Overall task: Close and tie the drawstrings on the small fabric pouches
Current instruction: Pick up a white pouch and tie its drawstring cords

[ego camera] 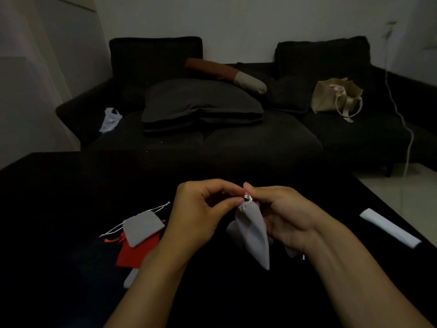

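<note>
Your left hand (198, 209) and right hand (279, 214) both curl their fingertips in to pinch the white drawstring knot (248, 198) at the gathered neck of a small grey fabric pouch (254, 235), which hangs between them above the black table (71, 185), so this one looks cinched and near tied. To the left, a flat grey pouch (143, 227) with loose white cords lies on a red-orange pouch (139, 253), both seemingly untied. The dim light hides the knot's form, and your left forearm covers most of a pale piece (130, 278) below them.
</note>
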A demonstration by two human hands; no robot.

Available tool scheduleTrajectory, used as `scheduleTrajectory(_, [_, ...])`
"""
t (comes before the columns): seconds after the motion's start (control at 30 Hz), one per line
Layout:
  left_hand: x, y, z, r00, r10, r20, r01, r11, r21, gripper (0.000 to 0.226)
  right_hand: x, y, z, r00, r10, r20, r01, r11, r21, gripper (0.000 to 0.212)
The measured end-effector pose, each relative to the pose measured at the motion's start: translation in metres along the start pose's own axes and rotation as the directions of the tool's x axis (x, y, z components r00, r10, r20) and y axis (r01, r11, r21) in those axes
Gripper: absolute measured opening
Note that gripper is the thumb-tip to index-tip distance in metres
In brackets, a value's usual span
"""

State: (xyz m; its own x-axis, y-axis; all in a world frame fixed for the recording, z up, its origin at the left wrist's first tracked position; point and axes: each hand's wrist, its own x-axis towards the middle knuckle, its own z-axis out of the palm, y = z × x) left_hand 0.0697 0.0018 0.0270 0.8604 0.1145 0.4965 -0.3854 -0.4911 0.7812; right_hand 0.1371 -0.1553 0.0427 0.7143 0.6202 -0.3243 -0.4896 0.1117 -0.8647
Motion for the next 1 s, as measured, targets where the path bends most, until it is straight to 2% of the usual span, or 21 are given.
scheduleTrajectory(0.23, [0.003, -0.01, 0.006, 0.958, 0.284, -0.029, -0.266, 0.926, 0.269, 0.024, 0.009, 0.006, 0.001, 0.997, 0.069, -0.045, -0.064, 0.993, 0.096, 0.018])
scheduleTrajectory(0.33, [0.001, -0.013, 0.008, 0.944, 0.316, -0.096, -0.28, 0.921, 0.27, 0.021, 0.01, 0.005, 0.002, 0.997, 0.057, -0.057, -0.05, 0.993, 0.106, 0.016])
scheduleTrajectory(0.43, [-0.003, -0.01, 0.013, 0.964, 0.192, -0.185, -0.159, 0.97, 0.181, 0.02, 0.011, 0.005, 0.003, 0.994, 0.046, -0.104, -0.034, 0.993, 0.115, 0.015])
scheduleTrajectory(0.57, [-0.001, -0.008, 0.016, 0.98, -0.05, -0.19, 0.048, 0.999, -0.019, 0.011, 0.013, 0.004, 0.0, 0.987, -0.009, -0.161, 0.024, 0.995, 0.092, 0.016])
scheduleTrajectory(0.67, [0.002, -0.007, 0.017, 0.965, -0.163, -0.207, 0.142, 0.984, -0.109, 0.009, 0.015, 0.001, -0.003, 0.953, -0.165, -0.255, 0.148, 0.985, -0.086, 0.026])
scheduleTrajectory(0.8, [0.003, -0.009, 0.017, 0.949, -0.182, -0.256, 0.15, 0.979, -0.139, 0.017, 0.016, 0.005, -0.002, 0.9, -0.353, -0.256, 0.295, 0.925, -0.24, 0.033])
scheduleTrajectory(1.0, [0.003, -0.008, 0.018, 0.949, -0.184, -0.256, 0.137, 0.972, -0.191, 0.018, 0.017, 0.007, -0.005, 0.846, -0.457, -0.274, 0.376, 0.876, -0.301, 0.038])
